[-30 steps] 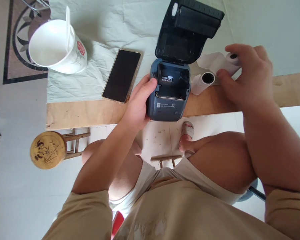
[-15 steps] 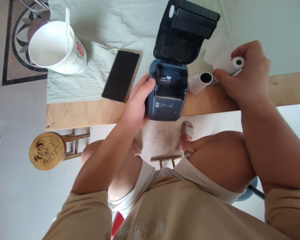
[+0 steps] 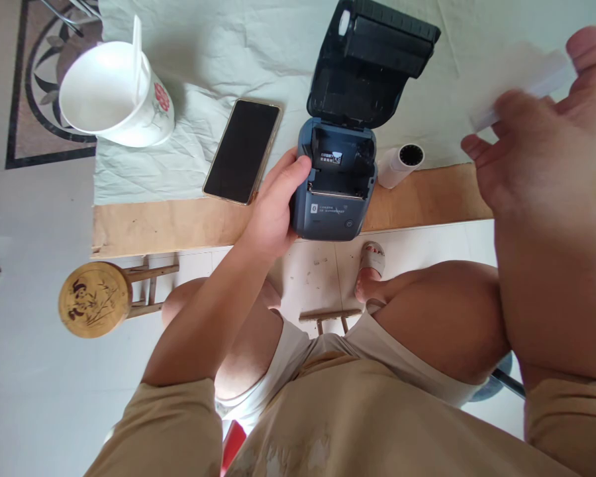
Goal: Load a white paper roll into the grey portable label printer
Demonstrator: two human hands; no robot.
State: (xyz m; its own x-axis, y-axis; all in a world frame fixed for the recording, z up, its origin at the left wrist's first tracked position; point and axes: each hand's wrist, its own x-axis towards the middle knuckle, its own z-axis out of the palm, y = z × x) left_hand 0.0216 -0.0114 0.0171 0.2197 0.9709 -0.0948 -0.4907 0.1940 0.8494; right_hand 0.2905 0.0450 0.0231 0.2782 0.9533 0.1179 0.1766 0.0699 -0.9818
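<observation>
Two hands work: left hand (image 3: pixel 273 212) grips the printer (image 3: pixel 335 199) at the bench's (image 3: pixel 179 222) near edge; right hand (image 3: pixel 531 142) pinches a light, crushable paper roll (image 3: pixel 519 83), best held by its ends.

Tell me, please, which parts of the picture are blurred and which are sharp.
Head view: the right hand and the white paper it holds are smeared by motion; the left hand, printer and phone are sharp; light is soft, without glare.
</observation>
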